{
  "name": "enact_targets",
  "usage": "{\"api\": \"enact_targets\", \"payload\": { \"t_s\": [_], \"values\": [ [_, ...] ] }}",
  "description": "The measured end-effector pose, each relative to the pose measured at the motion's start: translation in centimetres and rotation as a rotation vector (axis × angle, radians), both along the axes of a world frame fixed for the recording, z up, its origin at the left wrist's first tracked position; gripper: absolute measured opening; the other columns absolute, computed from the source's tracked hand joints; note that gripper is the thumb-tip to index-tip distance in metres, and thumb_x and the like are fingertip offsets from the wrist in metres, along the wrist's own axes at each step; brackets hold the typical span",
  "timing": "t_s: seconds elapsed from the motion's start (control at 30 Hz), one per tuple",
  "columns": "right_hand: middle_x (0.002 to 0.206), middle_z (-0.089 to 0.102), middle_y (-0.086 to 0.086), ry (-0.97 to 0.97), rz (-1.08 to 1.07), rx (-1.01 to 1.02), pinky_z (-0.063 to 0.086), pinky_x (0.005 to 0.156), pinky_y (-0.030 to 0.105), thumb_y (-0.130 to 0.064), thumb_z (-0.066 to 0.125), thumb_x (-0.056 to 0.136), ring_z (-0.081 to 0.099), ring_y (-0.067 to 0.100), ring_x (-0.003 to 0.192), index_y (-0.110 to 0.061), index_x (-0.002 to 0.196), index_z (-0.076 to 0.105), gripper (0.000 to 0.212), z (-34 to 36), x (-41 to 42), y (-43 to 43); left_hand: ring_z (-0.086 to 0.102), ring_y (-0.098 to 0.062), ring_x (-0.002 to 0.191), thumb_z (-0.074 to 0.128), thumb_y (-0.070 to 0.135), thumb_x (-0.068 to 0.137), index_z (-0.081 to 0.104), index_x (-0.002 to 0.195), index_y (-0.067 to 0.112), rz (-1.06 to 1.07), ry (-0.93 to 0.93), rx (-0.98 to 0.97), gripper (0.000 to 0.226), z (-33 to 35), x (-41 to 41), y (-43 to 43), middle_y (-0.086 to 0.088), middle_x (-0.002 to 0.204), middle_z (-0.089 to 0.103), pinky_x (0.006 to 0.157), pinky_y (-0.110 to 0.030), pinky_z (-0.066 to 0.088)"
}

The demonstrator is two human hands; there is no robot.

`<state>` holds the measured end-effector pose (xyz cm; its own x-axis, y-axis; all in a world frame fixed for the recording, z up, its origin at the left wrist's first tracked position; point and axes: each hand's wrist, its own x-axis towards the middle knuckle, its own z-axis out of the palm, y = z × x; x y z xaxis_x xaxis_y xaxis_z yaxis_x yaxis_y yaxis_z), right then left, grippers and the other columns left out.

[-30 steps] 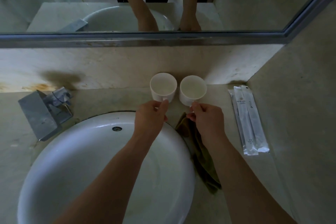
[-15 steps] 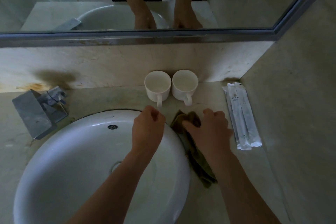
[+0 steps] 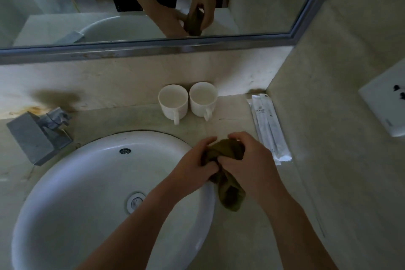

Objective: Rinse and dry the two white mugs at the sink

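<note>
Two white mugs stand upright side by side on the counter against the back wall, the left mug (image 3: 173,103) and the right mug (image 3: 203,99), handles pointing toward me. Both hands are below them, apart from the mugs. My left hand (image 3: 195,167) and my right hand (image 3: 248,165) are bunched together on an olive-green cloth (image 3: 228,184), which is lifted over the right rim of the round white sink (image 3: 72,199). The cloth's tail hangs down between my wrists.
A square metal faucet (image 3: 36,138) sits at the left of the basin. Wrapped white sachets (image 3: 266,125) lie on the counter at the right, by the side wall. A mirror (image 3: 153,2) runs above the backsplash. A white wall socket (image 3: 385,103) is on the right wall.
Both hands let go of the mug handles and drew back. The right hand picked up the cloth from the counter, and the left hand joined it on the cloth.
</note>
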<state>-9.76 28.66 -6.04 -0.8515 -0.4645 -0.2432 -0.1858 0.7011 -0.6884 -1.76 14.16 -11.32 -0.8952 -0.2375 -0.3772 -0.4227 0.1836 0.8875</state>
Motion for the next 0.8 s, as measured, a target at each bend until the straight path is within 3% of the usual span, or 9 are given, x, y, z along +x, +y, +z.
{"api": "enact_targets", "payload": {
  "t_s": [0.07,0.13,0.2,0.27,0.33,0.43,0.57,0.7,0.8],
  "values": [
    [0.123,0.059,-0.013,0.018,-0.142,-0.112,0.048,0.091,0.019,-0.038,0.084,0.088,0.057,0.007,0.111,-0.026,0.144,0.055,0.064,0.0,0.3,-0.2,0.065,-0.016,0.127,0.068,0.036,0.092,0.036,0.158,0.037,0.073,0.010,0.326,0.073,1.3,1.2,0.2,0.005,0.135,0.066,0.109,-0.040,0.054],
    [0.131,0.059,-0.010,0.044,-0.233,-0.189,0.052,0.095,0.025,-0.048,0.082,0.086,0.059,0.009,0.115,-0.024,0.143,0.054,0.068,-0.6,0.6,-0.6,0.065,-0.016,0.129,0.079,0.043,0.085,0.032,0.157,0.040,0.069,0.003,0.425,0.086,1.9,1.9,0.9,0.005,0.142,0.063,0.110,-0.044,0.054],
    [0.133,0.061,-0.008,0.038,-0.284,-0.251,0.056,0.099,0.032,-0.059,0.074,0.088,0.061,0.008,0.118,-0.024,0.139,0.058,0.064,-1.3,1.1,-0.8,0.069,-0.009,0.118,0.087,0.034,0.081,0.040,0.150,0.028,0.079,-0.040,0.225,0.084,1.5,2.0,2.4,0.008,0.132,0.068,0.102,-0.036,0.060],
    [0.132,0.064,-0.007,0.057,-0.313,-0.266,0.055,0.105,0.035,-0.057,0.069,0.092,0.061,0.007,0.123,-0.026,0.128,0.063,0.048,-2.1,1.3,-0.8,0.075,-0.007,0.098,0.084,0.025,0.086,0.046,0.139,0.018,0.262,-0.080,0.107,0.066,0.5,1.5,3.6,0.005,0.116,0.074,0.085,-0.027,0.065],
    [0.135,0.066,-0.003,0.105,-0.251,-0.182,0.047,0.105,0.022,-0.039,0.070,0.099,0.056,0.003,0.122,-0.020,0.123,0.072,0.030,-3.4,1.5,-0.4,0.077,-0.008,0.082,0.077,0.024,0.093,0.047,0.128,0.015,0.397,-0.104,0.087,0.047,0.2,0.8,4.5,0.001,0.106,0.075,0.066,-0.018,0.062],
    [0.132,0.071,0.002,0.159,-0.169,-0.021,0.036,0.088,0.003,-0.019,0.070,0.100,0.064,0.009,0.111,-0.012,0.124,0.078,0.026,-5.7,2.0,0.2,0.074,-0.012,0.078,0.060,0.027,0.102,0.056,0.121,0.015,0.209,-0.219,-0.041,0.023,0.2,-0.4,5.2,0.001,0.098,0.073,0.063,-0.022,0.063],
    [0.125,0.070,0.004,0.172,-0.149,0.036,0.042,0.089,0.014,-0.015,0.074,0.096,0.067,0.020,0.110,-0.010,0.115,0.082,0.020,-7.7,2.1,0.9,0.082,-0.031,0.088,0.057,0.013,0.100,0.063,0.116,0.006,-0.017,-0.419,0.080,0.018,1.6,-0.7,3.3,-0.015,0.110,0.075,0.077,-0.045,0.069],
    [0.104,0.076,0.008,0.274,-0.033,0.103,0.060,0.083,0.041,-0.012,0.069,0.096,0.069,0.025,0.090,-0.009,0.097,0.082,0.014,-7.4,2.1,0.0,0.081,-0.034,0.090,0.055,0.015,0.102,0.059,0.128,0.011,0.022,-0.444,0.030,0.027,2.5,-0.2,1.2,-0.021,0.119,0.074,0.066,-0.040,0.069],
    [0.097,0.077,0.010,0.312,-0.007,0.096,0.064,0.083,0.042,-0.010,0.067,0.097,0.071,0.025,0.085,-0.006,0.099,0.081,0.015,-6.3,2.6,-0.8,0.081,-0.032,0.083,0.054,0.018,0.101,0.060,0.130,0.010,0.102,-0.389,-0.084,0.031,3.5,0.6,0.2,-0.018,0.112,0.076,0.059,-0.036,0.068]
  ]
}}
